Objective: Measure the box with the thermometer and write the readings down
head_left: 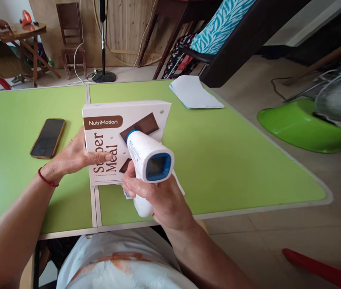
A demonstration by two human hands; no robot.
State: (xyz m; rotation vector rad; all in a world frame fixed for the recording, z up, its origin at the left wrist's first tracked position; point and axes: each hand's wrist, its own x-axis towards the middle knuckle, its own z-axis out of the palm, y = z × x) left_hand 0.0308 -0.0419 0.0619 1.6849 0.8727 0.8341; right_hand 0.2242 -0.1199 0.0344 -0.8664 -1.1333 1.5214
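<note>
Centre: box [115,137] white, brown band [103,122], brown lettering [98,140]; handheld device [141,151] white, blue ring [130,133], blue-framed dark screen [158,166]. Left: phone [47,138] black, orange-brown case [59,137]; bracelet [47,182] dark red. Tabletop [242,168] lime green, pale edging [263,208]. Upper right: cloth [222,27] turquoise-and-white, zebra-striped. Right edge: plastic seat [291,123] bright green.

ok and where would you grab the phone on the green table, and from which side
Probably grip the phone by its two long edges, mid-length, from above and its left: it lies flat, screen up, on the green table, so the sides look easiest to pinch. The left hand, holding the white box, is close on its right.
</note>
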